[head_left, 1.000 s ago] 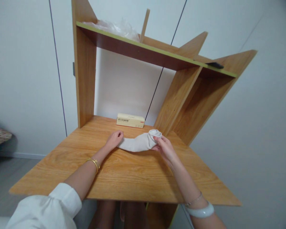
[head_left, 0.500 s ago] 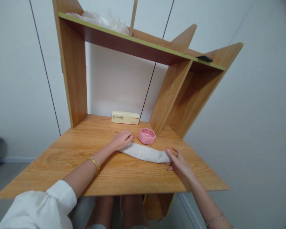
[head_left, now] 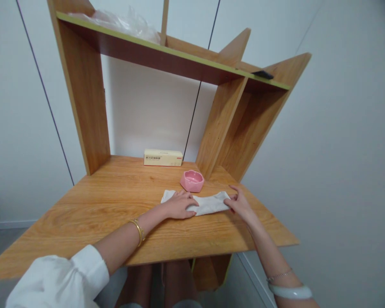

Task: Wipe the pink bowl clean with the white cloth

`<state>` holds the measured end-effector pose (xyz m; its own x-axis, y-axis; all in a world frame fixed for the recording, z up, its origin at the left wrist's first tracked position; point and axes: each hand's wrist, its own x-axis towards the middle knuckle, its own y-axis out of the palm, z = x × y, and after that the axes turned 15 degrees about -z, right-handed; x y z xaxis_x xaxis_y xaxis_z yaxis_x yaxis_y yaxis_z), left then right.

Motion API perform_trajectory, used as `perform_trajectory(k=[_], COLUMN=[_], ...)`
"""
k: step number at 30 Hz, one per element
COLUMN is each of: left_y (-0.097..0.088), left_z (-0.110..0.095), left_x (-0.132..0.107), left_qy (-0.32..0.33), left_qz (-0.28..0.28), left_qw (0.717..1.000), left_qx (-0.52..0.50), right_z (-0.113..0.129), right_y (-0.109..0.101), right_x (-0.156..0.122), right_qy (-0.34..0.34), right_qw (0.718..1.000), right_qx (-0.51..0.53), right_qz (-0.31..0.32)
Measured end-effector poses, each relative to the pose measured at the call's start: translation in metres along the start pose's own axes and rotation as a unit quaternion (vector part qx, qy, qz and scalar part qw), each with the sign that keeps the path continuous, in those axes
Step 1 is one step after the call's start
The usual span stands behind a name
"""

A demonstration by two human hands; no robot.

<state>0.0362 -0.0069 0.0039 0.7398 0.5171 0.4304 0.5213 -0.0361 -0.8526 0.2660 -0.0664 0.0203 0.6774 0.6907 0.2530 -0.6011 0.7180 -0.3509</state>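
A pale grey sock (head_left: 208, 204) lies flat across the wooden desk top (head_left: 93, 214). My left hand (head_left: 179, 205) rests palm-down on the sock's left half, fingers stretched out and pressing it flat. My right hand (head_left: 240, 202) touches the sock's right end with its fingers extended over the cuff. A small pink ceramic dish (head_left: 192, 180) stands just behind the sock.
A cream cardboard box (head_left: 163, 157) lies at the back of the desk by the wall. Wooden uprights rise left and right, carrying a shelf (head_left: 167, 51) with crumpled clear plastic (head_left: 122, 22) and a dark object (head_left: 262, 74). The desk's right edge drops off near my right hand.
The sock was lifted over the pink dish a second ago, then laid out flat. My left hand slid from the sock's left end onto its middle; the right moved to the cuff end.
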Motion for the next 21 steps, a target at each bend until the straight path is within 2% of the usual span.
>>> perform_trajectory(k=[3,6,9,12,15,18,21], left_y=[0.000,0.001,-0.004,-0.013,-0.021,-0.027,-0.033], left_z=[0.002,0.016,0.040,0.065,0.081,0.089,0.090], left_x=[0.000,0.003,0.005,-0.001,-0.011,-0.020,-0.022], left_qy=[-0.026,-0.102,-0.224,-0.271,-0.301,-0.320,-0.325], left_qz=[-0.014,-0.095,-0.203,-0.229,-0.243,-0.246,-0.242], left_qw=[0.999,0.987,0.941,0.920,0.909,0.904,0.906], left_qx=[-0.031,-0.083,-0.155,-0.165,-0.156,-0.142,-0.124], right_z=[0.018,0.040,0.062,0.075,0.076,0.071,0.069], right_y=[0.020,0.052,0.087,0.120,0.145,0.156,0.147], right_x=[0.001,-0.010,-0.029,-0.053,-0.078,-0.093,-0.090], right_qy=[-0.078,-0.159,-0.208,-0.233,-0.246,-0.258,-0.277], right_qw=[0.996,0.986,0.978,0.970,0.956,0.937,0.935], right_qx=[0.018,0.034,0.015,-0.025,-0.063,-0.086,-0.074], right_qz=[-0.042,-0.039,0.001,0.066,0.150,0.221,0.206])
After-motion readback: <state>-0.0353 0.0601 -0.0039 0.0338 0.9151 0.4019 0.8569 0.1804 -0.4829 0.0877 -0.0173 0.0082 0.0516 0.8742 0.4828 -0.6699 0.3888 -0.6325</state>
